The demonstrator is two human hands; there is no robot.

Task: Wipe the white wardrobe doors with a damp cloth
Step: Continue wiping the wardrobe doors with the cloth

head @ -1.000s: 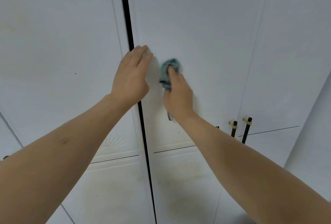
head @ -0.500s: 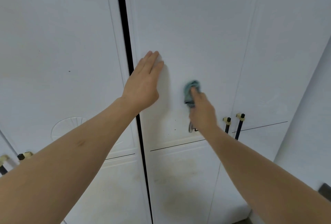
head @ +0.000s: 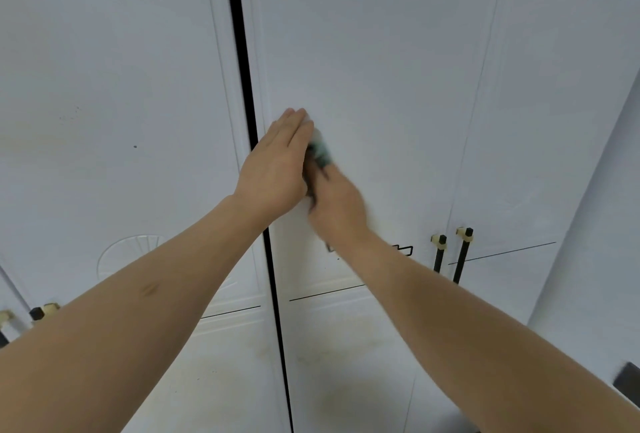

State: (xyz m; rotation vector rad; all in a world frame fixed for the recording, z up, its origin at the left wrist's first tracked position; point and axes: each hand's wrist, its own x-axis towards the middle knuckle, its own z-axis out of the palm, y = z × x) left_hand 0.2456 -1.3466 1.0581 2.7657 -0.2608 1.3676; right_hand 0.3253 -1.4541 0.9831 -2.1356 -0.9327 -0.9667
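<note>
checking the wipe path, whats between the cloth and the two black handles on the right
Head view: only the right hand and bare white door lie between cloth and handles.

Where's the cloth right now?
In the head view, the teal cloth sits mid-frame under the right hand, against the door right of the dark gap, beside the left hand.
</note>
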